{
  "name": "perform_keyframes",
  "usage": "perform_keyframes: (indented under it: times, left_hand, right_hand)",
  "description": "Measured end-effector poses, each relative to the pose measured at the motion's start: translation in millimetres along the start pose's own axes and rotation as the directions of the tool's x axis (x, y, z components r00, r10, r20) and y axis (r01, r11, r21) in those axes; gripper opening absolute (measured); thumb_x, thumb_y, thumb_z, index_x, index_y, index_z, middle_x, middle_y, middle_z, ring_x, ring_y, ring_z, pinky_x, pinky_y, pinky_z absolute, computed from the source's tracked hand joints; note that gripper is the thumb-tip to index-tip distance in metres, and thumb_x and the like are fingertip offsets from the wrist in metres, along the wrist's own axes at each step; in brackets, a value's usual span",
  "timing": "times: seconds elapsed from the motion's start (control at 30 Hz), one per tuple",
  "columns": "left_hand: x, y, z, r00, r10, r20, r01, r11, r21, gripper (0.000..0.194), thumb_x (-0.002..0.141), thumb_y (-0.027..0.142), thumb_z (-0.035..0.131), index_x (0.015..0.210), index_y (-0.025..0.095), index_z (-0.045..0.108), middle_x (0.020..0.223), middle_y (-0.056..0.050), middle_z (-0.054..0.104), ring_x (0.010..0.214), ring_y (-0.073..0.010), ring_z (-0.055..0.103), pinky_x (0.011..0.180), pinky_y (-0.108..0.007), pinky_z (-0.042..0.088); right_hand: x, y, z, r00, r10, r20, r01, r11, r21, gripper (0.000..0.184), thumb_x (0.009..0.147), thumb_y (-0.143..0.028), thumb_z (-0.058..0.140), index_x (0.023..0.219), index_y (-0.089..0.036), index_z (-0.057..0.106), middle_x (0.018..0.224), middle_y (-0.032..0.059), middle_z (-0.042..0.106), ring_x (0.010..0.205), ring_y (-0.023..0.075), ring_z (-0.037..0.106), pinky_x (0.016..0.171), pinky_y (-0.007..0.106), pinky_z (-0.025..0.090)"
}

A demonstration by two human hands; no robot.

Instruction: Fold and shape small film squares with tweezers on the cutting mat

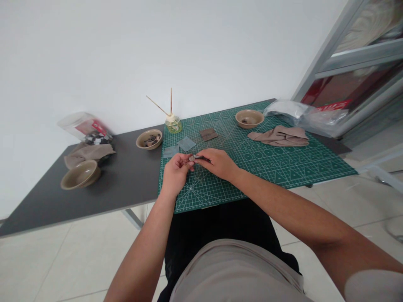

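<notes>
Over the green cutting mat (239, 167), my left hand (176, 171) pinches a small greyish piece (191, 158), too small to make out its kind. My right hand (219, 162) closes on a thin dark tool (203, 158) whose tip meets that piece. The fingers hide most of both. Just beyond my hands lie two grey squares (187, 144) that look like sandpaper. A brown square (208, 134) of similar size sits farther back on the mat.
Left of the mat stand a bowl of small pieces (140, 144) and another bowl (80, 178) beside a cloth (91, 152) and plastic bag (75, 121). A reed diffuser (174, 125) stands at the back. Rightward are a bowl (249, 113), a brown cloth (280, 137) and plastic bags (311, 115).
</notes>
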State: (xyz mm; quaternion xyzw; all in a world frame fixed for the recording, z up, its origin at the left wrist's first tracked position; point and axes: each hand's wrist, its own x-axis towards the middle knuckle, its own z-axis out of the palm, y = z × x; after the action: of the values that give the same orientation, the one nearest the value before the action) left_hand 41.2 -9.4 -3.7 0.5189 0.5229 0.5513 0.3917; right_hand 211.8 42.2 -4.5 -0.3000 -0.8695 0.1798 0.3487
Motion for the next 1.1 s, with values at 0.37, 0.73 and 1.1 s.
perform_keyframes:
  times: [0.37,0.73,1.1]
  left_hand:
    - [-0.1,-3.0,-0.9,1.000,0.028,-0.006,-0.028,1.000,-0.015,0.015,0.071,0.021,0.070,0.085,0.019,0.064,0.070,0.003,0.065,0.058,-0.0111,0.058,0.061,-0.026,0.046]
    - [-2.0,0.4,0.1,1.000,0.017,-0.013,-0.017,1.000,-0.022,0.017,0.069,0.023,0.071,0.083,0.019,0.064,0.067,0.003,0.063,0.056,-0.0114,0.057,0.059,-0.026,0.046]
    - [-2.5,2.0,-0.2,1.000,0.026,-0.015,-0.026,0.999,0.029,0.014,0.070,0.021,0.069,0.083,0.019,0.064,0.065,0.003,0.062,0.056,-0.0123,0.057,0.060,-0.026,0.046]
  right_hand:
    - [0.6,-0.5,0.2,0.999,0.017,0.043,-0.016,1.000,-0.026,0.023,0.097,-0.035,0.055,0.089,-0.019,0.069,0.082,0.0027,0.070,0.080,0.0168,0.064,0.072,0.026,0.042]
    - [-0.8,-0.6,0.6,0.999,-0.042,-0.027,0.042,0.999,-0.009,0.017,0.095,-0.030,0.058,0.099,-0.020,0.071,0.095,0.0046,0.074,0.090,0.0183,0.066,0.082,0.029,0.046]
    - [-1.3,-2.0,-0.8,0.999,-0.024,-0.027,0.024,1.000,-0.004,0.017,0.095,-0.032,0.058,0.098,-0.022,0.072,0.093,0.0039,0.074,0.088,0.0176,0.065,0.079,0.029,0.046]
